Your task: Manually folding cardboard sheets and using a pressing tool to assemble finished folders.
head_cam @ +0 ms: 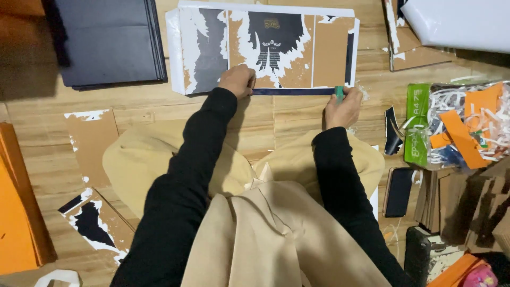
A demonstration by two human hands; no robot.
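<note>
A flattened cardboard box sheet (319, 53) lies on the wooden floor in front of me, its dark printed skin torn away in patches to show brown card and white paper. My left hand (237, 79) presses down on the sheet's near edge, fingers curled. My right hand (344, 105) grips a small green tool (339, 93) against the dark strip along that near edge, at its right end. Both arms wear black sleeves.
A stack of dark flat sheets (109, 42) lies at the back left. Torn card pieces (91, 133) lie on the left, with orange sheets (16, 223) beyond. At right are a box of paper scraps (467, 125), a phone (398, 191) and a white sheet (462, 21).
</note>
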